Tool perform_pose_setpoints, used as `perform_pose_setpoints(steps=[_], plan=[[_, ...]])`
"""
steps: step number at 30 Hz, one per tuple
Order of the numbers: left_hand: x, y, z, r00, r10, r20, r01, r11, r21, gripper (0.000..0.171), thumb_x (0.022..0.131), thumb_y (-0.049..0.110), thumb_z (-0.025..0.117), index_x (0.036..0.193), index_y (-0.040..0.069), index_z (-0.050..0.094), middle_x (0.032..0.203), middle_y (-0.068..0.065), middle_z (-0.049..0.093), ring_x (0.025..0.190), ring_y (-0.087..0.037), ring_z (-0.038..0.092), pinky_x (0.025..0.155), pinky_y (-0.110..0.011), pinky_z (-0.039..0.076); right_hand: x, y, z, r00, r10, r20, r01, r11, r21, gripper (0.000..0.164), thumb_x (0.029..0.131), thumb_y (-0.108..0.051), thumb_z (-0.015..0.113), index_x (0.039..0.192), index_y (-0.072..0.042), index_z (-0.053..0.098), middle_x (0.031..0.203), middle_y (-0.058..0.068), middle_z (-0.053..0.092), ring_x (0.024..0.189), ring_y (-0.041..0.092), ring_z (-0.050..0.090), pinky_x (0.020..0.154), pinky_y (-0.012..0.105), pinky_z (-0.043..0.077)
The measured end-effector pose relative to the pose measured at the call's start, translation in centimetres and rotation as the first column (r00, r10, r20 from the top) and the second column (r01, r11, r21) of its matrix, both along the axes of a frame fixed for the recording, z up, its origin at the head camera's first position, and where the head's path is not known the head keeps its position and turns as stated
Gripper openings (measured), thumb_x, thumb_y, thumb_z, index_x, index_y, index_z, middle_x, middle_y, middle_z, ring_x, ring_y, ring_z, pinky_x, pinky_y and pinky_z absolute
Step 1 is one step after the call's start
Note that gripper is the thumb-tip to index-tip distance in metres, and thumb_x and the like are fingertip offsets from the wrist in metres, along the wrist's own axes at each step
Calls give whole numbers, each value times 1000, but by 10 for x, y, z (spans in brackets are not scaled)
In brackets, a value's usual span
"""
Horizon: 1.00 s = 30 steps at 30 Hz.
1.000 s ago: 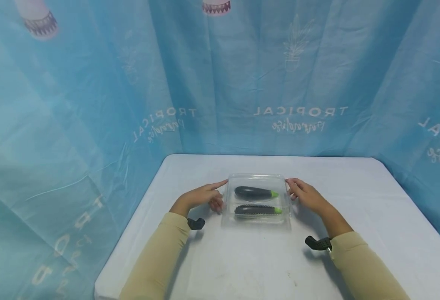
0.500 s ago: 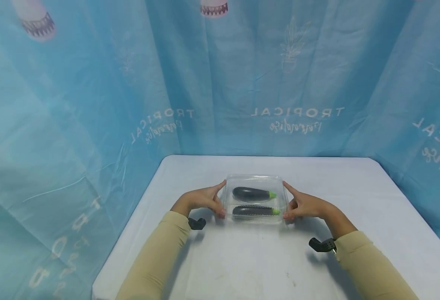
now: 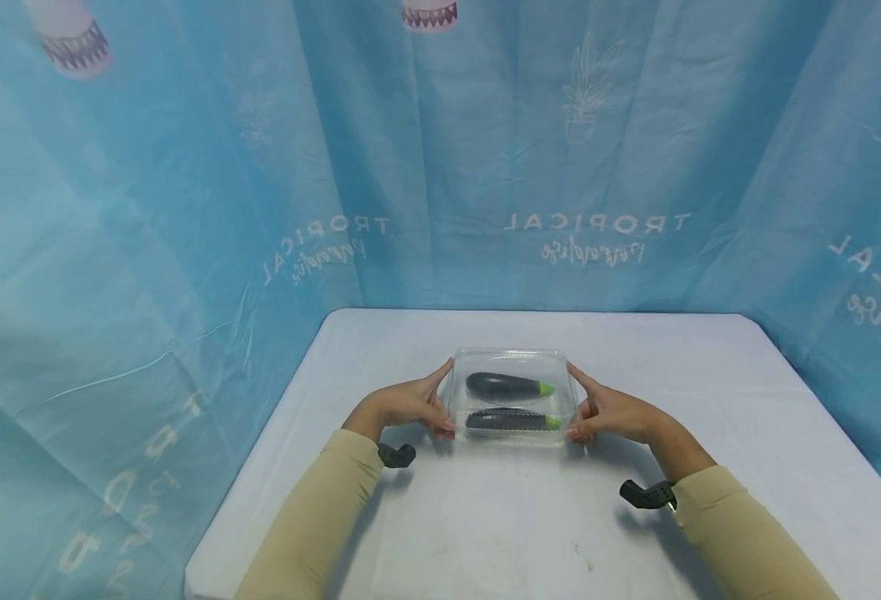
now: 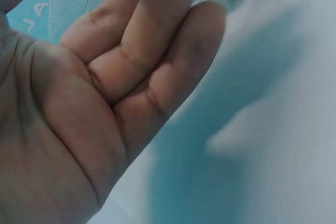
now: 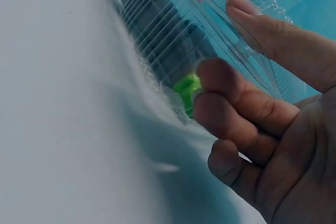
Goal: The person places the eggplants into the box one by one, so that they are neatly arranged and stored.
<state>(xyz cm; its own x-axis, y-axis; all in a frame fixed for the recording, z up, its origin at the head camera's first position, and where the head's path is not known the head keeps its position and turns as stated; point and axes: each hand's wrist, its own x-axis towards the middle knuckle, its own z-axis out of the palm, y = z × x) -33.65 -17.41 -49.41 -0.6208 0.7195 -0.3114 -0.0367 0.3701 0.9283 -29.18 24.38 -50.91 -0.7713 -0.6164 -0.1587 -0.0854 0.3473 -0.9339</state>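
A clear plastic clamshell box (image 3: 515,358) stands near the middle of the table. Through its lid shows a dark, glossy eggplant (image 3: 502,386) with a bright green end. A second dark, green-ended shape (image 3: 511,419) lies below it; I cannot tell whether this is another eggplant or the same one through the front wall. My left hand (image 3: 402,403) grips the box's left side. My right hand (image 3: 614,412) grips the right side. In the right wrist view the thumb (image 5: 283,38) presses the upper rim, with curled fingers (image 5: 231,108) lower down. The left hand's grip is mostly cut off in its wrist view.
The table (image 3: 500,517) has a white cover, with small marks near its front. A blue printed curtain (image 3: 440,167) hangs close behind and at both sides. Black wrist mounts (image 3: 646,494) stick out below the hands.
Both hands have shifted from the box's upper corners and side to a spread grip on its left and right sides. Its front edge, lower before, now sits higher. The last half second shows little movement.
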Motion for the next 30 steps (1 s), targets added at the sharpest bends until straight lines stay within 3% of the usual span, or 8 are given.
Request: perform_pose_setpoints(steps=[22, 30], plan=[[0, 5, 2, 995, 64, 74, -65, 998, 16, 136, 84, -5, 85, 167, 31, -17, 94, -33, 72, 80, -38, 76, 84, -48, 64, -5, 2, -6, 999, -21, 43, 23, 998, -54, 127, 93, -2, 81, 167, -29, -19, 89, 25, 72, 79, 42, 69, 75, 54, 61], [0, 4, -3, 994, 66, 89, -69, 997, 23, 136, 85, -3, 85, 167, 33, -17, 95, -33, 73, 81, -38, 76, 84, -49, 64, -4, 0, -7, 997, -33, 68, 38, 996, -77, 129, 91, -3, 83, 167, -30, -19, 90, 27, 72, 79, 39, 71, 74, 52, 62]])
